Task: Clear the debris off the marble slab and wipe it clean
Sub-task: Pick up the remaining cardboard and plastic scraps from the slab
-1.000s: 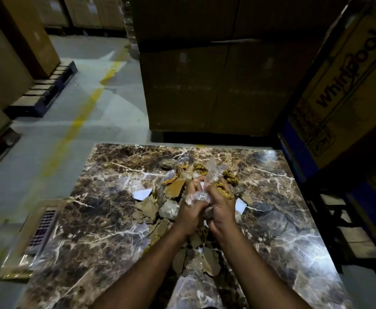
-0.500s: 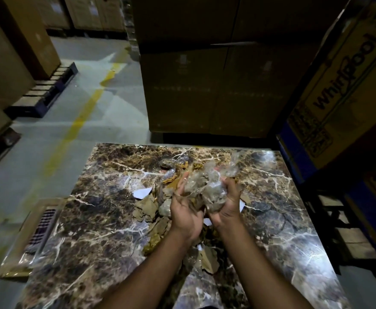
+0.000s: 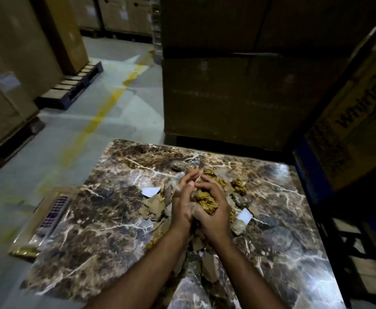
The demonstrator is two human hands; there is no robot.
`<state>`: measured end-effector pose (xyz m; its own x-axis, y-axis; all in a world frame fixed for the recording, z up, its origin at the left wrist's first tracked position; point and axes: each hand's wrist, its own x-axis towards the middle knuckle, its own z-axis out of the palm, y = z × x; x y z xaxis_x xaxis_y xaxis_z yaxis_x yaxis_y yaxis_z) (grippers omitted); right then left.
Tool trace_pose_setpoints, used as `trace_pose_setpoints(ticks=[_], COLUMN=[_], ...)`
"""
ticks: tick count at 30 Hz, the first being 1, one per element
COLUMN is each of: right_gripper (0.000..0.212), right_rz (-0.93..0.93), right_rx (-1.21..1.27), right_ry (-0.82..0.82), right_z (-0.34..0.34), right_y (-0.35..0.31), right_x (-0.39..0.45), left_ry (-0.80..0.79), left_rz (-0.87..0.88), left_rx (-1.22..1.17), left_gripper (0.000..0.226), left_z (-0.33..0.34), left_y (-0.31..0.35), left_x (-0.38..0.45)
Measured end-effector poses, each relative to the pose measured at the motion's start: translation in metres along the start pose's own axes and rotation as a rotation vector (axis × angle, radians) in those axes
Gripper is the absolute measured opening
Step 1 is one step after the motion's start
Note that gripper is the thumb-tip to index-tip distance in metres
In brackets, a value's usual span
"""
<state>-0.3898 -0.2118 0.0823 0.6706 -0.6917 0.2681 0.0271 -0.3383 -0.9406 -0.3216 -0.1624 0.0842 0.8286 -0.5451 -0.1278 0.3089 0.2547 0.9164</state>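
My right hand (image 3: 213, 208) is curled around a crumpled wad of gold-coloured wrapper (image 3: 206, 200), cupping it against the heel of my left hand (image 3: 182, 204) above the middle of the marble slab (image 3: 98, 230). My left fingers (image 3: 188, 178) reach forward, only loosely bent, their tips meeting the right fingertips over a wisp of clear plastic — whether they pinch it I cannot tell. The rest of the debris lies on the slab around my hands: torn cardboard pieces (image 3: 151, 208) just to the left, a white paper scrap (image 3: 151, 191) beyond them, another white scrap (image 3: 245, 216) on the right, and more gold crumple (image 3: 238, 186) near the far right (all in dim light). Further cardboard bits (image 3: 207, 264) lie between my forearms. Stacked cartons (image 3: 238, 85) stand right behind the slab's far edge.
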Motion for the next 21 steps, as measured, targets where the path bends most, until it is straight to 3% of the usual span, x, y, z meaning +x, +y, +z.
trace_pose_setpoints(ticks=[4,6,9,14,17,21], right_gripper=[0.073,0.073,0.072,0.037,0.033,0.027], right_rz=[0.082,0.134,0.204,0.098,-0.053,-0.195], right_rx=[0.253,0.331,0.416,0.409,0.365,0.374], right_ry=[-0.111,-0.020,0.032,-0.313,-0.455,-0.565], right_z=[0.006,0.015,0.038,0.090,0.129,0.189], right_y=[-0.016,-0.022,-0.025,-0.037,-0.050,-0.072], right_x=[-0.001,0.001,-0.001,-0.027,-0.057,-0.114], left_ry=[0.160,0.220,0.436,0.751,0.873,1.135], left_rz=[-0.029,0.011,0.071,0.150,0.218,0.259], left_rx=[-0.115,-0.101,-0.100,-0.028,-0.004,0.007], left_gripper=[0.038,0.036,0.029,0.034,0.038,0.025], left_z=[-0.010,-0.016,-0.029,-0.071,-0.109,-0.176], left_y=[0.010,0.010,0.015,0.044,0.059,0.067], left_x=[0.000,-0.008,-0.023,-0.056,-0.087,-0.132])
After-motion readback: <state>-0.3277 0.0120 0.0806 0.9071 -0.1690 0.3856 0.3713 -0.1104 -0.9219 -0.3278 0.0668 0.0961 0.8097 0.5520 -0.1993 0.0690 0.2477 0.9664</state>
